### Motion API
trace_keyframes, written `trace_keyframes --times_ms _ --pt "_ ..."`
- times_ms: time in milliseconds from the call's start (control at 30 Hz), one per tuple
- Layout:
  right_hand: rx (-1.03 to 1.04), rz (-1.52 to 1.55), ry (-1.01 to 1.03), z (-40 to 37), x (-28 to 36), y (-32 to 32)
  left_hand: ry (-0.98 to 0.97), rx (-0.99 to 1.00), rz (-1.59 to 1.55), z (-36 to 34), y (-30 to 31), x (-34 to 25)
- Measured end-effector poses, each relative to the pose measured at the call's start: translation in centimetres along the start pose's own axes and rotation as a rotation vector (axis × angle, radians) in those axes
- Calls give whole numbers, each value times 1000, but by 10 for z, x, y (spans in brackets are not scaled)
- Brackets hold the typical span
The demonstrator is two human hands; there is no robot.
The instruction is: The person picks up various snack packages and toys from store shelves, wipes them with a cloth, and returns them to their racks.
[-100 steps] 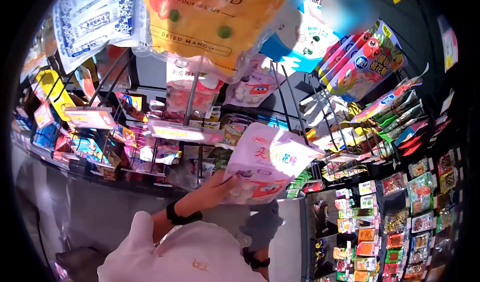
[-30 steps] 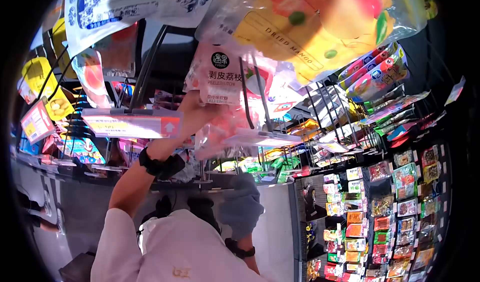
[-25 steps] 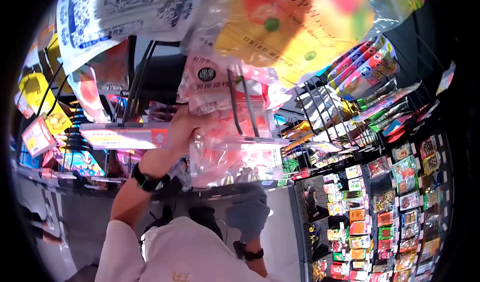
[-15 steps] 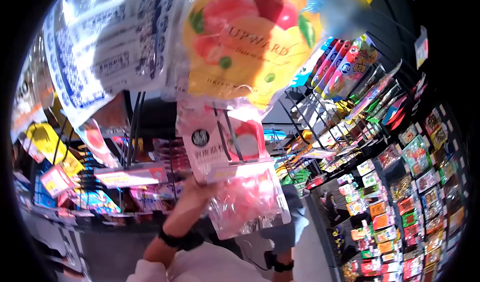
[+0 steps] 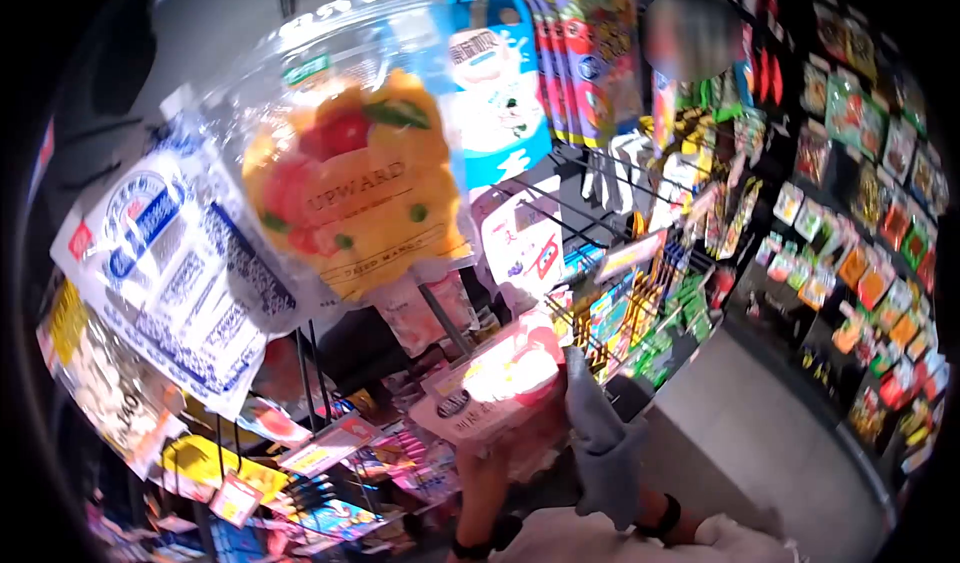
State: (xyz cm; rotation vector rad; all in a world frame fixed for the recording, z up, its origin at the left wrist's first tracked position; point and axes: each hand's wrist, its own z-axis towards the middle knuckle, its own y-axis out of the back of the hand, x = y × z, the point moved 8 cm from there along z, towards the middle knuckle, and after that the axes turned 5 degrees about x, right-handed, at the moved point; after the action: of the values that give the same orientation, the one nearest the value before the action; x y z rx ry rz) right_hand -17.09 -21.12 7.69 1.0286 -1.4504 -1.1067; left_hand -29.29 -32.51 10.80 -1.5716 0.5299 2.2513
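Observation:
A pink snack pouch with lychee pictures (image 5: 505,373) hangs at a rack hook, tilted and bright with glare. My left hand (image 5: 485,468) grips its lower part from underneath, the fingers partly hidden by it. A grey cloth (image 5: 598,423) is bunched around my right hand (image 5: 625,468), hiding most of its fingers. The cloth's upper tip is at the pouch's right edge. Above, a clear-windowed dried mango bag (image 5: 360,193) hangs close to the camera. Left of it hangs a white and blue printed bag (image 5: 175,273).
A blue and white pouch (image 5: 498,83) and several purple packs (image 5: 595,63) hang at upper right. Black wire hooks (image 5: 315,363) and price tags (image 5: 330,443) stick out from the rack. Beyond the grey floor (image 5: 760,443), another snack display (image 5: 860,283) lines the right.
My view has swung, shifting the rack leftward. The lychee pouch has tipped, with my left hand now beneath it. My right hand has risen with the grey cloth to the pouch's right edge.

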Motion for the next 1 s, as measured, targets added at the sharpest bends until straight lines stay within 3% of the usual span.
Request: trace_keyframes --times_ms 67,133,167,333,500,633,700,767,800,933,1000 --pt "52 65 80 8 21 -2 28 -18 -8 -7 -5 14" --pt "-562 755 10 11 1 32 -169 101 376 -16 -17 23" --pt "-662 492 235 19 -7 16 -4 84 181 -21 -22 18" --pt "-606 591 218 38 -29 0 -5 217 168 -25 -39 30" --pt "-645 502 192 31 10 -11 93 103 -32 -13 -24 31" --pt "-661 414 250 27 -6 -19 35 91 -69 -12 -16 34" --pt "-673 388 267 30 -16 -38 232 29 -112 -21 -11 35" --pt "-415 1003 205 51 -40 -90 226 46 -141 -21 -7 28" --pt "-420 1006 205 48 -37 -76 223 61 -174 -20 -6 27" --pt "-509 591 -176 19 -65 26 106 -38 -405 -17 1 50" --pt "-690 1198 -341 9 -107 49 264 37 -457 -29 7 75"
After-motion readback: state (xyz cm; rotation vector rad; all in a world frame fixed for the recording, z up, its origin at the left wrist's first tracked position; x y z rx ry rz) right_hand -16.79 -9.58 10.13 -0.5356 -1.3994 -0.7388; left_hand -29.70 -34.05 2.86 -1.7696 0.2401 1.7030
